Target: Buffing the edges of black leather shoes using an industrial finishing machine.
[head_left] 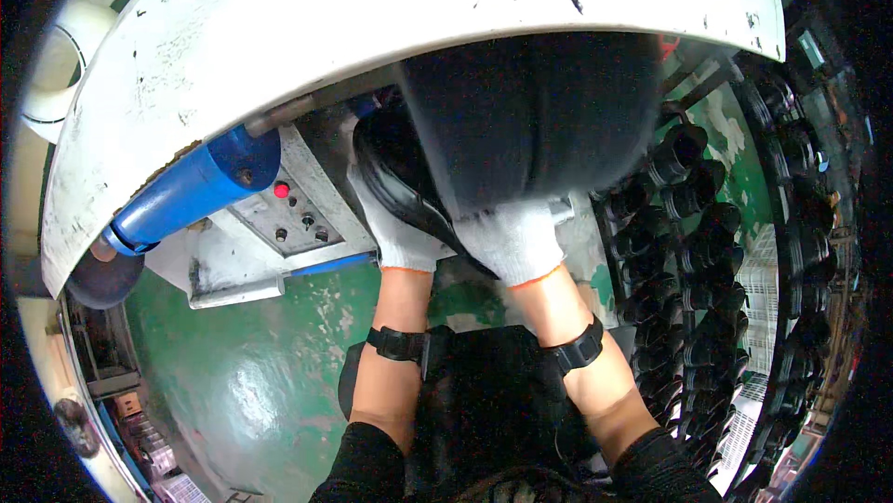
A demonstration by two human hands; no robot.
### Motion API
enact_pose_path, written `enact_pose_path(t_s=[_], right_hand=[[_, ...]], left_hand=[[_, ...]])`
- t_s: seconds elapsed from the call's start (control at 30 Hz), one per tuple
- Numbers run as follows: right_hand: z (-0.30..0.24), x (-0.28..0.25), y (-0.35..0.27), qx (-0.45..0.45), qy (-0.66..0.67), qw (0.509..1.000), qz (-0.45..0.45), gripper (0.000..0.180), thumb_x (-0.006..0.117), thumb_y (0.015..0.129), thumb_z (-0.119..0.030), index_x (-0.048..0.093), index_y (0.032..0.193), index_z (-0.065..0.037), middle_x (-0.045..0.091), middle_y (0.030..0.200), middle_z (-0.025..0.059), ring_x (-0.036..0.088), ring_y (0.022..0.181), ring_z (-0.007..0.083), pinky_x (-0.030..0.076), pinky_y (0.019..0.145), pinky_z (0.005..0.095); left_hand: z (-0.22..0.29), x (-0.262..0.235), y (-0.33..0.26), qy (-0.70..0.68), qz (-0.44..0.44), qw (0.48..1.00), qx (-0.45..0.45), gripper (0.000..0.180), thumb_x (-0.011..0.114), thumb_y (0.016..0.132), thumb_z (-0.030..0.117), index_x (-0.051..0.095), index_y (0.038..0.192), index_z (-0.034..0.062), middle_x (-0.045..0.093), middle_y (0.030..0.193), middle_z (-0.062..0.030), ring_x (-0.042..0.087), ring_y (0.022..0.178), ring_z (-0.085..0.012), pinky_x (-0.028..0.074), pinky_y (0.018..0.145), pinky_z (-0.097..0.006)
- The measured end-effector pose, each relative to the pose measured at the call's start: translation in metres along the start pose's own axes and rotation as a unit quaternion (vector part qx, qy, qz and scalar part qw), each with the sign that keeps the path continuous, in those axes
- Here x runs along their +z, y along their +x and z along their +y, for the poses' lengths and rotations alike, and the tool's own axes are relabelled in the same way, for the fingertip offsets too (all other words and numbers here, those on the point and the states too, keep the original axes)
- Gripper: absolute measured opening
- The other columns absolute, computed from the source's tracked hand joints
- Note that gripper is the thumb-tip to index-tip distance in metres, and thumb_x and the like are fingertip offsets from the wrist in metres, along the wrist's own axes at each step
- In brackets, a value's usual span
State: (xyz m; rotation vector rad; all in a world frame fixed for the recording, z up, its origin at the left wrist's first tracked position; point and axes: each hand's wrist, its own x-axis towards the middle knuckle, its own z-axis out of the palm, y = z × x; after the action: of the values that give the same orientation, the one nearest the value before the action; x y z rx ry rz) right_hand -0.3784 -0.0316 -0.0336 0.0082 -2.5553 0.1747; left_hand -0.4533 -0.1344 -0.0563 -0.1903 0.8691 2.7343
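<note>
White curved machine hood [372, 1] loomed closest to us, black roller [539, 122] underneath. We had a black shoe [395, 173] right beside that roller, our gloved left hand [400, 229] closed round its side. Gloved right hand [514, 241] touched it too, fingers hidden, so can't tell how closed.

Black drum [544, 122] seemingly blocks ahead; room lies over the green floor [270, 345].

We are making out no readable words, numbers or signs: on the white machine hood [307, 29] we are seeing only dark smudges and streaks, and on the grey control panel [294, 215] we are reading no label.
</note>
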Motion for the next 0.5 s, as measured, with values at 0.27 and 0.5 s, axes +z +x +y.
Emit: enact_pose_path(t_s=[0.27,0.5], right_hand=[[0.019,-0.015,0.009,0.087,-0.033,0.995,0.026,0.044,0.057,0.076,-0.020,0.059,0.118,-0.009,0.057,0.110,0.0160,0.050,0.104,0.0324,0.038,0.101,0.0509],[0.072,-0.056,-0.008,0.074,-0.248,0.965,-0.044,0.028,0.055,0.079,-0.020,0.063,0.104,-0.009,0.062,0.073,0.0089,0.059,0.068,0.0243,0.041,0.099,0.0448]], left_hand=[[-0.039,0.003,-0.005,-0.071,0.006,0.988,-0.140,0.063,0.033,0.096,0.057,0.038,0.141,0.0136,0.047,0.138,-0.0047,0.046,0.123,-0.0262,0.036,0.106,-0.039],[-0.085,0.055,-0.034,-0.056,0.093,0.973,-0.204,0.054,0.040,0.094,0.050,0.048,0.132,0.0120,0.053,0.131,-0.0087,0.051,0.116,-0.0293,0.042,0.101,-0.043]])
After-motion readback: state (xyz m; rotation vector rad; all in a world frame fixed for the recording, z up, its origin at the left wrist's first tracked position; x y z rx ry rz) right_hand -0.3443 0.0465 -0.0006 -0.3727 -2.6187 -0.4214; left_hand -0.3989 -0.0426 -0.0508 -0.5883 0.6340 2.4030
